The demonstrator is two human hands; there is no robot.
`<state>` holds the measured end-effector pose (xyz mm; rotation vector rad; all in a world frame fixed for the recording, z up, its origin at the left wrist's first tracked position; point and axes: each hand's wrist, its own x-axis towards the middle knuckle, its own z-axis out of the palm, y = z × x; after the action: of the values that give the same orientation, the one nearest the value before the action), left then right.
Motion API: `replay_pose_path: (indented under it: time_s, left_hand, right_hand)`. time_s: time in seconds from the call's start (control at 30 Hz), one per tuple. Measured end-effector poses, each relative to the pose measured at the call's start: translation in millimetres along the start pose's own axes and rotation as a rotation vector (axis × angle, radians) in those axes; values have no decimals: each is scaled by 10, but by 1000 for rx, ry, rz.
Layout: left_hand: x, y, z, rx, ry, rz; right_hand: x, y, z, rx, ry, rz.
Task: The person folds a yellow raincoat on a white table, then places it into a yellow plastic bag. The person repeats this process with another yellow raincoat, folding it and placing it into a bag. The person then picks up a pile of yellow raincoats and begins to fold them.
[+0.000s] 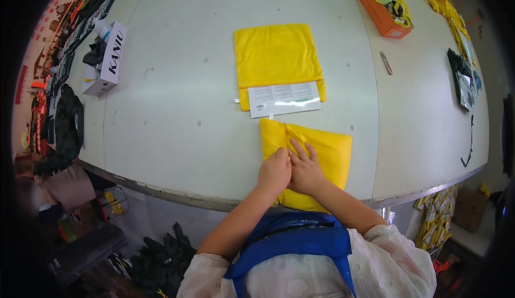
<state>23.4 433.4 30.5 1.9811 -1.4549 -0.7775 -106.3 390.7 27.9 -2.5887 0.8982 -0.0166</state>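
A yellow fabric pouch (330, 153), puffed up and crossed by a lengthwise seam, lies in front of me and hangs slightly over the table's front edge. My left hand (275, 170) is closed in a pinch at that seam; whatever small part lies between its fingertips is hidden. Beside it, my right hand (307, 172) rests on the pouch with its fingers stretched out and somewhat spread. Farther off, a second yellow fabric pouch (278, 54) lies flat. A white printed card (284, 98) covers part of its near end.
At the left stands a white box (110, 62) with dark items and a bottle. An orange box (383, 6) of yellow straps sits at the far right, with small thread snips (385, 63) nearer. Dark packets (462, 86) lie along the right side. Dark cloth (67, 118) lies at the left edge.
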Motion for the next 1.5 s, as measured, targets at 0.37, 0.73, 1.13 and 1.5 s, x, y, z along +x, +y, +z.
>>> replay_pose_path:
  time_s: [0.37,0.73,1.13,1.5]
  left_hand:
    - [295,-195,42,186,-144,-72]
    - [186,-254,-44,149,-91,5]
    - [-638,-483,180,339,333,462]
    - [-372,-289,-125,236,71,237]
  right_hand:
    - [-297,-33,63,452,427,-99]
    - [-336,-272,25,108,285,-286]
    - [514,-128,-293,-274,330,-305]
    - [439,376,-513,-60,214,282]
